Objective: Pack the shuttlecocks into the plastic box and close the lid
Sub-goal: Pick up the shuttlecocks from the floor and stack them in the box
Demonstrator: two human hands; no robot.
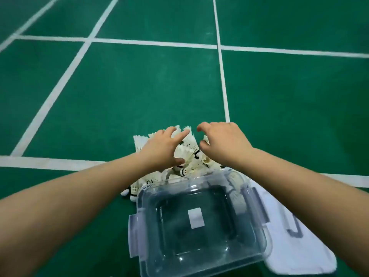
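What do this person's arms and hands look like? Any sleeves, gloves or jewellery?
Both forearms are bare right to the picture's edge, with no sleeves showing. The left hand and right hand wear no gloves, and no rings, watch or bracelet are visible.

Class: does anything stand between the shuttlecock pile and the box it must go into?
Nothing visible does. The box is open, its lid lying to its right, and the pile sits just past its far rim, under the left hand and right hand.
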